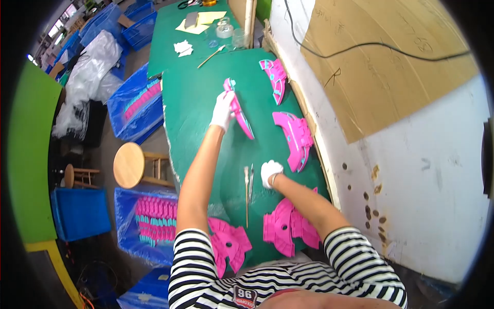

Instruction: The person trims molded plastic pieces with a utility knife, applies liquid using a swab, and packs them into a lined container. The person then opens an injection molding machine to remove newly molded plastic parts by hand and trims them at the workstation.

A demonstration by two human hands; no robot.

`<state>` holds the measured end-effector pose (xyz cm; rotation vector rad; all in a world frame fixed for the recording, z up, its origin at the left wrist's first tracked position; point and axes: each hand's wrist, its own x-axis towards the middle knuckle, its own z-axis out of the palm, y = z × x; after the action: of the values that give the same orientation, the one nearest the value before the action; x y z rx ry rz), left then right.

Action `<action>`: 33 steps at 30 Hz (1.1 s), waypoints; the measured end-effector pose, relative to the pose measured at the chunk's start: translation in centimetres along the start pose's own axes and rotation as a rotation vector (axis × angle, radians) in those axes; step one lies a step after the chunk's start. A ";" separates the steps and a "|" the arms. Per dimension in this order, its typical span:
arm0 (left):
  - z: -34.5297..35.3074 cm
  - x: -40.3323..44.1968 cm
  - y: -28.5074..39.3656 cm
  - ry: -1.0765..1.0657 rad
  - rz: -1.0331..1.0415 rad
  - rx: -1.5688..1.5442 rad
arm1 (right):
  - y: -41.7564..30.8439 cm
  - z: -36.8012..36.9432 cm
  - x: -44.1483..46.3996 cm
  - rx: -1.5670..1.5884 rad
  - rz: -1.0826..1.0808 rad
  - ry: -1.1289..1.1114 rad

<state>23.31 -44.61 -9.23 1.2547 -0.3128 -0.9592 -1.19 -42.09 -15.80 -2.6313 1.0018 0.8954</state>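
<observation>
My left hand (222,112), in a white glove, is closed around a curved pink plastic part (237,110) with light-blue trim, held on edge over the green table. My right hand (270,173), also gloved in white, rests low near the table's middle with its fingers curled in; whatever they may hold is hidden. Just left of it lie a thin wooden-handled brush (246,198) and a slim pointed tool (251,183). Two similar pink parts with blue trim, a nearer one (295,138) and a farther one (275,79), lie along the right edge.
Plain pink parts (284,227) and another pink part (229,244) lie close to my body. Glass jars (224,29), yellow paper (212,17) and a second brush (211,56) sit at the far end. Blue crates (123,235) and a stool (129,165) stand left; a wall borders the right.
</observation>
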 end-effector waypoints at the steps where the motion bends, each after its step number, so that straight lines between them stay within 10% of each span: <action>1: 2.1 2.3 0.2 0.016 0.009 0.064 | 0.0 0.1 -0.1 0.001 0.004 0.014; 6: 9.1 17.9 -5.5 0.256 0.167 0.497 | 0.0 -0.5 -0.1 0.043 0.004 -0.036; 20: 14.9 18.5 -4.8 0.198 -0.004 0.747 | -0.7 -1.3 -0.5 0.025 0.075 -0.059; 27: 11.5 16.3 -6.7 0.141 0.205 0.622 | -0.1 -0.1 -0.3 0.053 0.073 0.093; 33: 4.0 -2.5 -1.7 -0.063 0.232 0.420 | 0.8 -0.6 -0.6 -0.007 -0.055 0.007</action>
<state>18.38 -45.34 -8.74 1.5298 -0.7219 -0.7553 -1.78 -42.62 -14.91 -2.6558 0.9243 0.8789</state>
